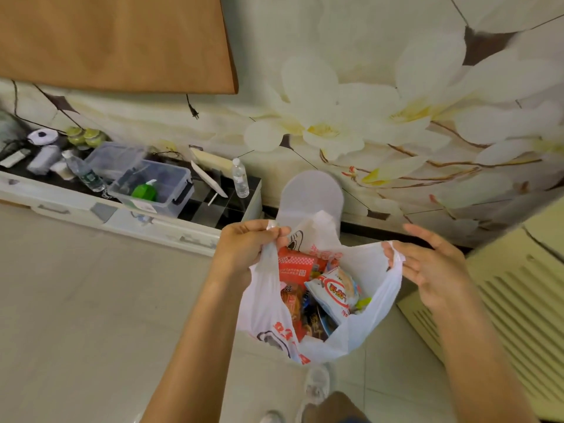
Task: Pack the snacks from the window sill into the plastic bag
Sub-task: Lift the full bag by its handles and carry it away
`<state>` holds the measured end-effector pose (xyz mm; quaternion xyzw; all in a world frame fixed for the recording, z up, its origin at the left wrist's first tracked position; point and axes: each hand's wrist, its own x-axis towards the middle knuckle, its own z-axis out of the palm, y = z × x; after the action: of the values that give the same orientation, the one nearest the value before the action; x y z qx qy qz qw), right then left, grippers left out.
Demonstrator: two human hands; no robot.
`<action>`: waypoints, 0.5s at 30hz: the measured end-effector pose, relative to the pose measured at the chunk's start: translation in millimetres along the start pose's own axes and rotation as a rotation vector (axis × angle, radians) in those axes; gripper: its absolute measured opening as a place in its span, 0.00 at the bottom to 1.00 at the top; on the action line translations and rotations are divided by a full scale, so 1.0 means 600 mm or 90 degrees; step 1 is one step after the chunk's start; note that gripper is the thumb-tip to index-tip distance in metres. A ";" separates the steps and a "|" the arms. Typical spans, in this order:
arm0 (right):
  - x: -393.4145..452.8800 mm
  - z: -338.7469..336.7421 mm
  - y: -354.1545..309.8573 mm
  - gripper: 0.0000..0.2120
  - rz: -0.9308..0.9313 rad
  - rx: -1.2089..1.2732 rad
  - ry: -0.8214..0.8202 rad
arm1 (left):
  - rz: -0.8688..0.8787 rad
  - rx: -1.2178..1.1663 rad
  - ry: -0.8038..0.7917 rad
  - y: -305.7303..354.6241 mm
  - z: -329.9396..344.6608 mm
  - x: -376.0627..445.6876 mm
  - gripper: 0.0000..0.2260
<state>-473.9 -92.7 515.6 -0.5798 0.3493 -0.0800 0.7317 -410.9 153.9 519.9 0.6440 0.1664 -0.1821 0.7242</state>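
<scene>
A white plastic bag (370,303) with red print hangs open in front of me above the floor. My left hand (247,245) pinches its left handle at the top. My right hand (430,264) holds the right rim between thumb and fingertips, the other fingers spread. Inside lie several snack packets: a red packet (297,265) at the back, a white and blue packet with a red ring (335,293) on the right, and orange and dark packets (300,312) lower down. No window sill is in view.
A low white cabinet (171,230) with a black checkered top runs along the flowered wall at left, carrying a clear storage box (152,184), water bottles (240,178) and small items. A white round bin (314,193) stands behind the bag. A cream slatted radiator cover (518,300) is at right. My shoes (317,383) show below.
</scene>
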 end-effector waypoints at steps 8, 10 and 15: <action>0.237 0.109 -0.023 0.18 0.051 -0.046 -0.013 | -0.063 0.034 0.044 0.061 0.048 0.255 0.06; 0.299 0.131 -0.029 0.16 0.078 -0.068 -0.001 | -0.093 0.047 0.057 0.069 0.061 0.321 0.04; 0.443 0.178 -0.030 0.09 0.122 -0.102 0.021 | -0.139 0.086 0.108 0.064 0.094 0.480 0.02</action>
<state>-206.7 -152.7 429.6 -0.5990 0.4204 0.0092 0.6815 -139.2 87.5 423.1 0.6822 0.2830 -0.2154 0.6389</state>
